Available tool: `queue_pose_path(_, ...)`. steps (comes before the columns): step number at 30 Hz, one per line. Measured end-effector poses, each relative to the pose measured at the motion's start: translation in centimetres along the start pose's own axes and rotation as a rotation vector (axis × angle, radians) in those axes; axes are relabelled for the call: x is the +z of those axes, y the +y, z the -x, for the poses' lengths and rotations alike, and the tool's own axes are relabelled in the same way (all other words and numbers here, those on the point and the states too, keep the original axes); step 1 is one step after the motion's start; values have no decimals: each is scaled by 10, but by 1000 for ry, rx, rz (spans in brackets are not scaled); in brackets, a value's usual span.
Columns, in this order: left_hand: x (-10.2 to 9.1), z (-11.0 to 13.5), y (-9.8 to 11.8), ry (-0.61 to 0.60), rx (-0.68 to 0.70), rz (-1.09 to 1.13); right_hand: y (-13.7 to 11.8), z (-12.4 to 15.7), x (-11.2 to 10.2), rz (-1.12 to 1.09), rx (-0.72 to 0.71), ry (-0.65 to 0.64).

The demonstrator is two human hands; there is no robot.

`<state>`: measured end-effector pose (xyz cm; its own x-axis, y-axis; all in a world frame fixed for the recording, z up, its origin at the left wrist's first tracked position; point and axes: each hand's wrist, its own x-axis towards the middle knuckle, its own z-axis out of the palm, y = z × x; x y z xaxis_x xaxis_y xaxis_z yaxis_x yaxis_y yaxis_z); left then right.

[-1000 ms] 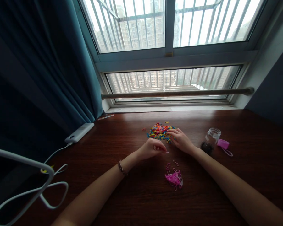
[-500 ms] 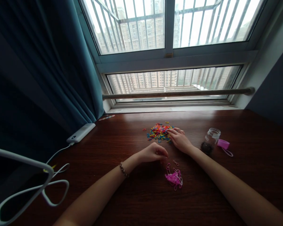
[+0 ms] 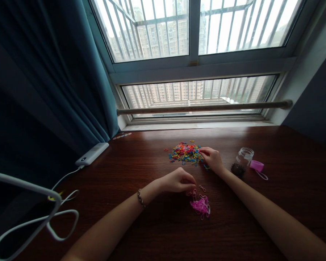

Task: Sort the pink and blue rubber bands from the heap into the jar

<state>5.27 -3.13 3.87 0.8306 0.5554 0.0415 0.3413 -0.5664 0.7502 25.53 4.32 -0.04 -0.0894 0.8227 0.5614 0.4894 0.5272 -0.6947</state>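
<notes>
A heap of small multicoloured rubber bands (image 3: 185, 153) lies on the table below the window. My right hand (image 3: 212, 159) is at the heap's right edge, fingertips pinched together against the bands; what is between them is too small to make out. Nearer me lies a pile of pink rubber bands (image 3: 201, 206), with one loose pink band (image 3: 202, 188) just beyond it. My left hand (image 3: 180, 180) hovers at the upper left of this pile, thumb and fingers closed. A bit of pink band shows under its fingertips, mostly hidden by the hand.
On the right stand a clear jar (image 3: 244, 157) with dark contents at its bottom and a pink lid (image 3: 257, 166) with a loop. A white power strip or bank (image 3: 92, 153) with a white cable (image 3: 67, 174) lies at left, beside the blue curtain (image 3: 97, 90).
My right hand has drawn back to the right from over the heap, its fingers now pinched, and a few bands show beside it. My left hand has shifted slightly toward the pink pile.
</notes>
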Motion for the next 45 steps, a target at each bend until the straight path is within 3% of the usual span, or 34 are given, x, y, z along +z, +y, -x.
queue_pose_path(3,-5,-2,-5,121,-30,-24,-2,1,1,-69,40,-3)
queue_pose_path(6,-22,-7,-25,402,-90,-166,-6,-1,0,-202,207,-35)
queue_pose_path(8,-36,-13,-43,594,-130,-301,-10,-3,-5,-330,326,-140)
queue_pose_path(10,-50,-20,-59,717,-192,-413,-18,-5,-12,-474,399,-341)
queue_pose_path(13,-63,-30,-73,802,-269,-532,-33,-3,-19,-634,436,-750)
queue_pose_path(17,-59,-42,-75,737,-262,-634,-48,5,-17,-613,468,-1296)
queue_pose_path(19,-51,-46,-73,693,-272,-680,-51,8,-15,-566,468,-1396)
queue_pose_path(26,-31,-54,-72,684,-309,-795,-48,5,-18,-551,477,-1277)
queue_pose_path(45,-42,-41,-73,905,-377,-503,-42,7,-10,-558,442,-1047)
